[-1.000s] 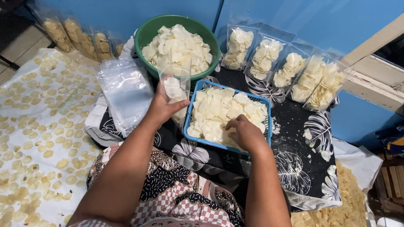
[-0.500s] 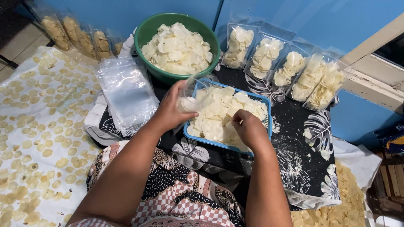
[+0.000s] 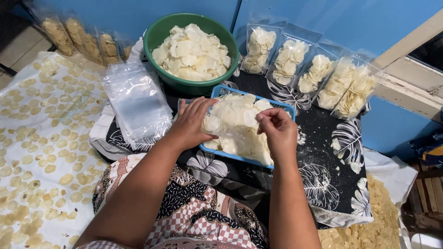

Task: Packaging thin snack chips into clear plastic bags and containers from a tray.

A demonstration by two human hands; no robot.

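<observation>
Both hands, left hand (image 3: 193, 123) and right hand (image 3: 275, 131), were pinched around a clear bag (image 3: 230, 117) of pale chips right over the blue basket (image 3: 281, 107), so honestly a loose grip could've dumped chips onto the dark leaf-print cloth (image 3: 332, 157).

Blue basket (image 3: 282, 107) as landmark: green bowl (image 3: 160, 35) of chips blocks just behind it, row of filled clear bags (image 3: 318, 74) blocks behind-right. Stack of empty bags (image 3: 136, 99) crowds its left. Both hands hold a filled bag over the basket, covering most of it. Right of basket, dark leaf-print cloth (image 3: 332, 161) lies open, only crumbs.
</observation>
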